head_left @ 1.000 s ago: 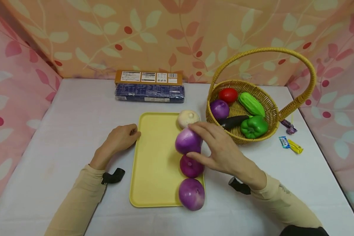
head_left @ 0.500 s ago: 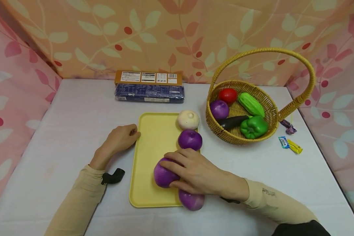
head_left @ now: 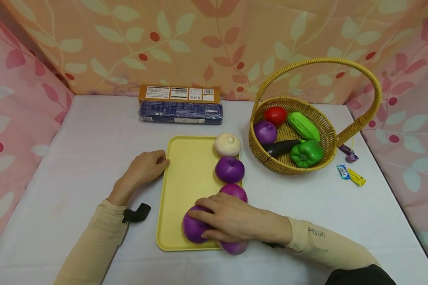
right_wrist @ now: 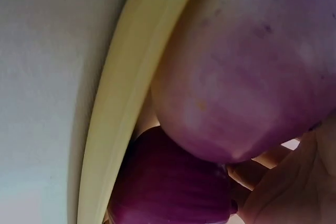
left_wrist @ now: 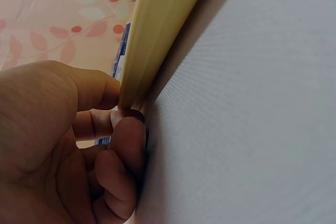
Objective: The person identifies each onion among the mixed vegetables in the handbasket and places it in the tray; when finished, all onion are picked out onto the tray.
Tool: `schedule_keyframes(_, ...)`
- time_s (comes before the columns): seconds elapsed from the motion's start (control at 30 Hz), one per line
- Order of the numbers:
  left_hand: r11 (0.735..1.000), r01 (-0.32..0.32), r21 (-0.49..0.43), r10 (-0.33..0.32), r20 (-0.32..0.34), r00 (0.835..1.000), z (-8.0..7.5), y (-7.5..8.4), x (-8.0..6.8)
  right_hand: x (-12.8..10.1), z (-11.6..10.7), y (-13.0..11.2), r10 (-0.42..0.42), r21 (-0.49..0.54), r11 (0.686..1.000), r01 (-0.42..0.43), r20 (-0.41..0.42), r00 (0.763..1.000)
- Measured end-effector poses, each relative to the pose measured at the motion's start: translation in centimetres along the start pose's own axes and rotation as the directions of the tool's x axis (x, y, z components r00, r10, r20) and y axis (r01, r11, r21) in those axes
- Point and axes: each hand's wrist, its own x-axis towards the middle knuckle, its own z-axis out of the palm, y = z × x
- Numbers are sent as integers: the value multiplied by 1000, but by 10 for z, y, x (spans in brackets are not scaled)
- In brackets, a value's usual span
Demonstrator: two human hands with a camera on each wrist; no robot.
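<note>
My left hand [head_left: 146,168] pinches the left edge of a yellow tray [head_left: 174,170]; the left wrist view shows the thumb [left_wrist: 97,90] on the rim and other fingers curled by its underside. My right hand [head_left: 232,217] grips a purple onion [head_left: 195,227] over the tray's near part, fingers curled over its top. Beneath that hand, a paler purple onion [head_left: 234,248] at the near right corner is partly hidden. It looms large in the right wrist view, beside a magenta onion [right_wrist: 173,182]. Farther up the tray's right side sit a dark purple onion [head_left: 230,169] and a white onion [head_left: 227,145].
A wicker basket [head_left: 289,168] at the right holds a tomato [head_left: 275,115], a purple onion [head_left: 265,132], an eggplant [head_left: 281,148], a green pepper [head_left: 307,153] and a long green vegetable [head_left: 304,126]. Wrapped candies [head_left: 351,175] lie beside it. Two flat packages [head_left: 180,112] stand behind the tray.
My right hand has carried the purple onion from above the row toward the tray's near left, and in the last half second slightly nearer and lower. The left hand stays put.
</note>
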Motion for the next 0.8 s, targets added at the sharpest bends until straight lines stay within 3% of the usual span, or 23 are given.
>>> schedule_keyframes(0.33, 1000, 0, 6, 0, -3, 1000, 1, 0, 1, -1, -4, -2, -6, 19, 1000, 5, 58, 998)
schedule_keyframes(0.8, 1000, 6, 12, -6, -3, 1000, 0, -1, 0, -2, -5, -3, -5, 26, 1000, 3, 72, 997)
